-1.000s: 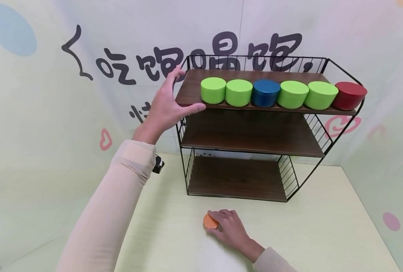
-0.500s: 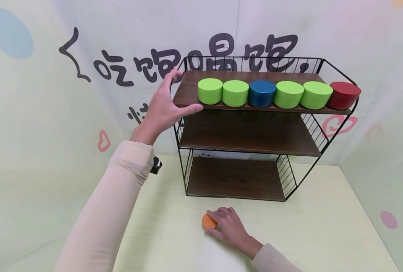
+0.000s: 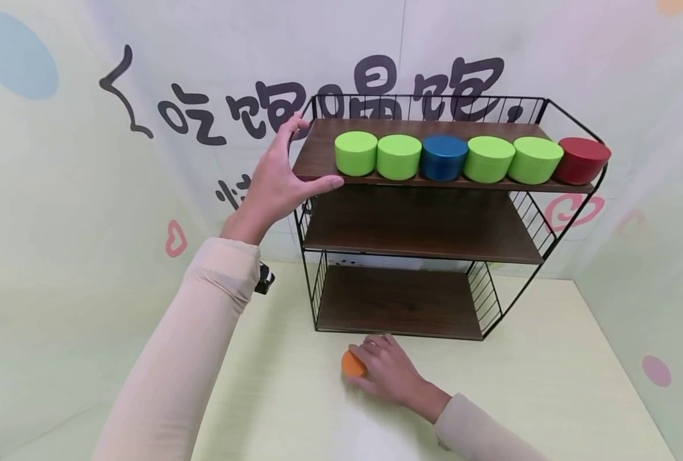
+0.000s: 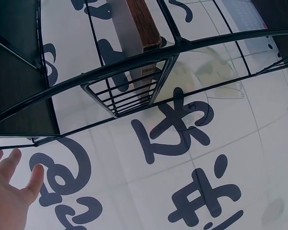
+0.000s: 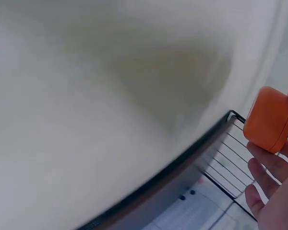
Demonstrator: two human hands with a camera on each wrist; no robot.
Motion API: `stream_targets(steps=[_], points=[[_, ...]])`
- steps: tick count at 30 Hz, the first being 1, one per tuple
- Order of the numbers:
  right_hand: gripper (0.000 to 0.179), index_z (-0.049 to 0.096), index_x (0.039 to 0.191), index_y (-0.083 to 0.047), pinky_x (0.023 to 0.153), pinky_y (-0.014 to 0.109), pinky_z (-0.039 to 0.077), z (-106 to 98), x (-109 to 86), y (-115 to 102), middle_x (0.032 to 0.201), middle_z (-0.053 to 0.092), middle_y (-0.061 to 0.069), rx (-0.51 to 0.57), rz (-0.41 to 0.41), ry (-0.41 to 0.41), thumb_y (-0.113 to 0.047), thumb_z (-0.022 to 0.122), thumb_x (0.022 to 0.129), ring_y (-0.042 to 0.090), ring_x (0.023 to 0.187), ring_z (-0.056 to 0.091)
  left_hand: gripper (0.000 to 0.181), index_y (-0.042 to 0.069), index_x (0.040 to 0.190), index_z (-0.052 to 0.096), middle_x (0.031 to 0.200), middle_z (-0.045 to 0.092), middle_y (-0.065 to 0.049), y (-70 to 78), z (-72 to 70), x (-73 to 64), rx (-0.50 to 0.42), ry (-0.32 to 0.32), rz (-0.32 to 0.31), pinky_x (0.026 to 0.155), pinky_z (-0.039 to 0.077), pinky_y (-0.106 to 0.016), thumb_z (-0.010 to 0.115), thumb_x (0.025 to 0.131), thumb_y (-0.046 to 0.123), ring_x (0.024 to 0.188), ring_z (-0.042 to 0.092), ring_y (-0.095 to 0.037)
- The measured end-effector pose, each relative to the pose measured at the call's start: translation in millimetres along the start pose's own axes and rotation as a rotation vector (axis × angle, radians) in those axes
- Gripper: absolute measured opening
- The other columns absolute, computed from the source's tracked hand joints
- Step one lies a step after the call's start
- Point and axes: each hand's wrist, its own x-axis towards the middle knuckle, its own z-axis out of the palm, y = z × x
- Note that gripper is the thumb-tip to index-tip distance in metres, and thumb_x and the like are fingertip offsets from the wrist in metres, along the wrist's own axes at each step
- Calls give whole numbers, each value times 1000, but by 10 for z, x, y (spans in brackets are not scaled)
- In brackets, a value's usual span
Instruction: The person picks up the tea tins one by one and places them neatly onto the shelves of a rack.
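Observation:
A black wire rack with three dark wood shelves (image 3: pixel 422 224) stands on the pale table. My left hand (image 3: pixel 275 176) grips its top shelf at the left end, thumb along the front edge and fingers at the side frame. In the left wrist view the fingers of that hand (image 4: pixel 12 187) show beside the black wire frame (image 4: pixel 129 62). My right hand (image 3: pixel 390 371) holds a small round orange tin (image 3: pixel 353 364) in front of the bottom shelf. Seen from the right wrist, the orange tin (image 5: pixel 269 120) sits between thumb and fingers, raised over the table.
Along the top shelf stands a row of round tins: two green (image 3: pixel 355 153), one blue (image 3: pixel 444 158), two more green (image 3: pixel 488 159), and a dark red one (image 3: pixel 582 160) at the right end. Behind the rack hangs a wall cloth (image 3: pixel 203 38) with black characters.
My right hand has moved slightly up and forward towards the rack with the orange tin. The left hand keeps its place on the top shelf. The head view has shifted a little.

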Motion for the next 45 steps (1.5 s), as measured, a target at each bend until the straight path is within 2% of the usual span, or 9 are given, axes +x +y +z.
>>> stream_targets(steps=[6,11,19,24,42,45], points=[[55,70,120,-9,87,38,48,-286,206,51,103,72,2,-22,-86,106,-45,80,80,20,103,62,106,23,153,32,160,27,13,6,-7,7,4,3,5,114,24,-27,86,68,57,143,22,3],[57,70,122,-9,88,38,48,-541,359,107,104,72,3,-50,-126,166,-48,79,81,21,103,62,107,22,153,31,159,31,10,-4,-11,9,3,4,8,115,24,-28,86,67,57,143,24,1],[57,70,123,-8,88,38,49,-876,582,159,106,71,5,-86,-202,278,-49,75,84,22,105,61,108,23,153,31,160,28,10,-1,-17,19,3,2,11,115,25,-30,86,67,58,144,22,1],[57,69,124,-7,89,39,50,-1033,672,179,108,71,7,-99,-236,304,-49,73,86,24,106,60,110,21,154,30,160,30,8,10,-6,15,11,-7,6,114,26,-27,87,67,57,143,24,1],[64,66,127,-5,91,42,49,-1615,1024,177,116,71,10,-201,-329,417,-49,78,82,28,112,59,114,19,156,26,154,37,11,-18,-7,5,20,-2,21,114,27,-27,87,67,56,142,29,-2],[65,66,127,-4,91,42,49,-1696,1071,171,116,71,10,-223,-343,443,-49,78,81,28,112,60,113,18,155,28,156,34,10,-22,-6,5,21,-3,21,114,26,-25,87,67,57,143,26,-1]])
